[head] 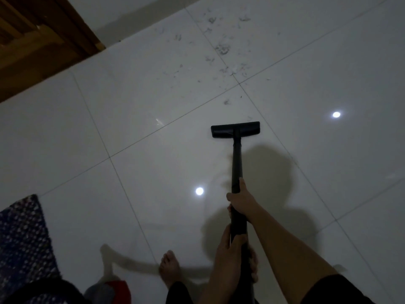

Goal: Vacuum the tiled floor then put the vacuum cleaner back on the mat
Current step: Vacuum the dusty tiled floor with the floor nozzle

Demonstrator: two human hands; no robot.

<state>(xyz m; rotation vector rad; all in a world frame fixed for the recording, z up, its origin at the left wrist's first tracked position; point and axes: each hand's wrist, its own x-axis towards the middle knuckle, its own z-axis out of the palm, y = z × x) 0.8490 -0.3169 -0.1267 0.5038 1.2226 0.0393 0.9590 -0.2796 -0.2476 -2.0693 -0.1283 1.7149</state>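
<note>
Both hands gripped the black vacuum wand (236, 165), the right hand (240, 200) ahead of the left hand (228, 249), its floor nozzle (235, 129) flat on the glossy pale tiled floor (87, 132) just short of scattered dark debris (222, 50), with the patterned mat (22, 238) at lower left and a wooden door (32, 40) beyond.

Wooden door (32, 40) top-left; bare foot (169, 266) btm centre.

Bare floor (306, 150) is stretching wide right and far of the nozzle (235, 129), with only debris (222, 50) lying on it. A door (37, 40) is blocking the far left, a mat (24, 242) is lying near left, and a foot (169, 268) is standing just left of the wand (236, 167).
</note>
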